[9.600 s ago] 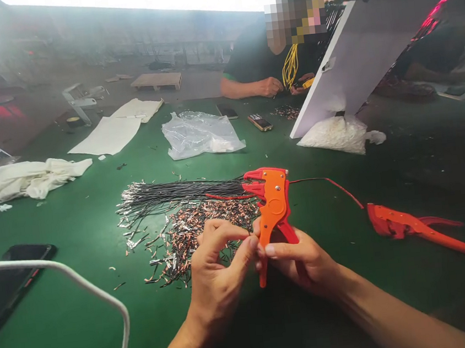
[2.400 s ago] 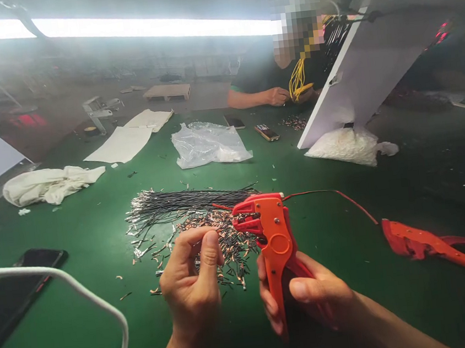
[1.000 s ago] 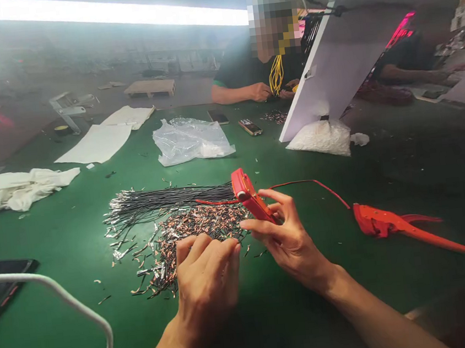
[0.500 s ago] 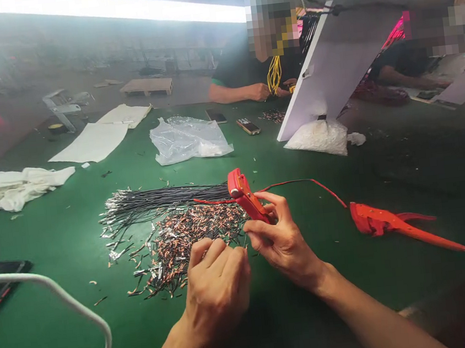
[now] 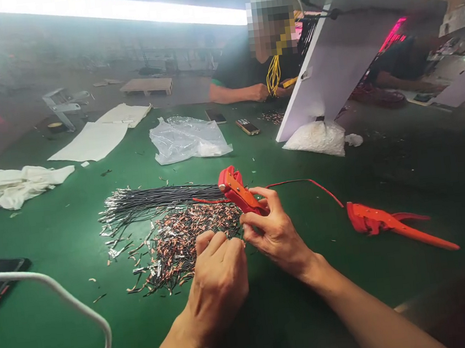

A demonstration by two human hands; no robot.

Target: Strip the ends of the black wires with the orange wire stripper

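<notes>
My right hand (image 5: 280, 232) grips a red wire stripper (image 5: 240, 192) by its handles, its head tilted up to the left. Closed beside it, my left hand (image 5: 222, 272) has its fingers curled under; a thin wire (image 5: 242, 233) shows between the two hands, its ends hidden. A heap of short black and copper wire scraps (image 5: 184, 234) lies just beyond my left hand. Behind that heap stretches a bundle of black wires (image 5: 168, 194) with silvery terminals at the left end. Another red wire stripper (image 5: 382, 222) rests on the table to the right.
A red wire (image 5: 312, 181) runs across the green table (image 5: 56, 237). Farther back are a plastic bag (image 5: 189, 137), phones (image 5: 248, 127), a slanted white panel (image 5: 329, 69) and a bag of white pieces (image 5: 318, 137). A white tube (image 5: 75, 304) curves at left. Co-workers sit opposite.
The stripper in my right hand has shifted slightly left and turned to show more of its side. Both hands stay close together, with the left moved slightly.
</notes>
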